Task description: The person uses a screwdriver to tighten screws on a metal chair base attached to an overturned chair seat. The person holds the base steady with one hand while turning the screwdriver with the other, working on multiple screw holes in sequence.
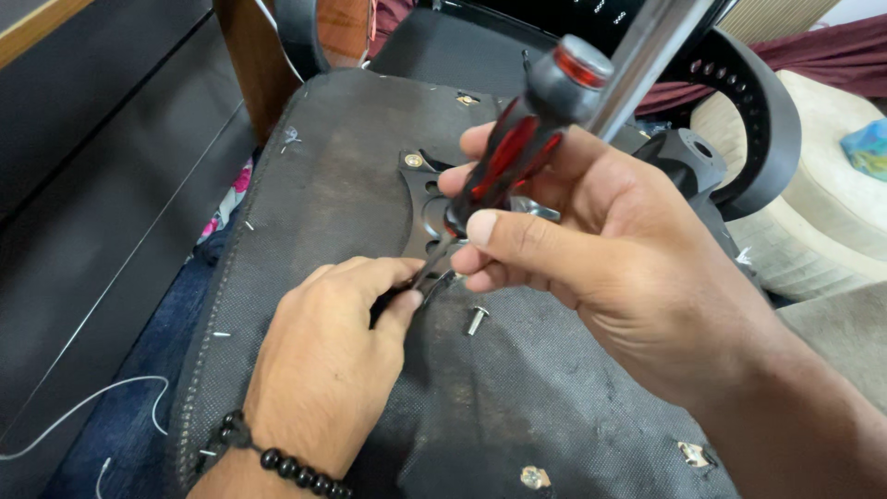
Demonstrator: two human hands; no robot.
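Your screwdriver runs on a slant, red-and-black handle up and to the right, tip down-left at the black metal plate on the upturned seat bottom. Your right hand is closed round the handle; your left hand pinches at the tip, what it grips hidden. You seem to be seating a screw; next calls for keeping the shaft square. A loose bolt lies just beside.

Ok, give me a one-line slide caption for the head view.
Right hand holds a red-and-black screwdriver on a black metal plate; left hand steadies the tip beside a loose bolt.
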